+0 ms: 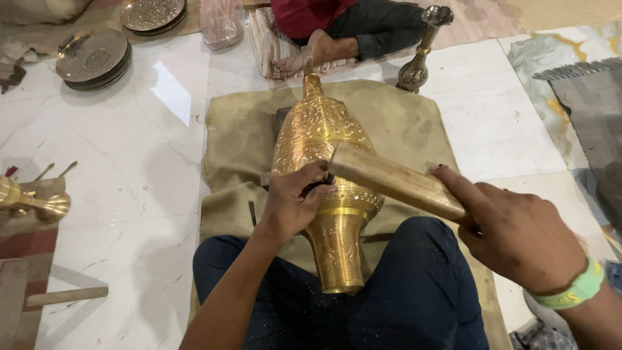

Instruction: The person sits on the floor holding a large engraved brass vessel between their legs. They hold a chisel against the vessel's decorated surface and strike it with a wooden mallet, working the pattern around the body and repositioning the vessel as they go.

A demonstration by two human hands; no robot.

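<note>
- The step in hand looks like engraving: the left hand [295, 201] presses a small dark tool against the vase [327, 168], and the right hand [518, 236] holds a wooden mallet [395, 181] just above it.
- Left fingers are together, pinched on the tool; right fingers are clamped on the mallet handle, the forefinger lying along it.
- The vase lies on its side in the middle of the frame, on a tan cloth [402, 123] over the floor, with its base resting between the person's knees.
- Its long axis runs almost vertical in the frame: the base points to the bottom, the narrow neck to the top, towards another person's foot [304, 58].
- I judge the next blow needs the mallet head square on the tool end, while the tool tip holds steady on the pattern.
</note>
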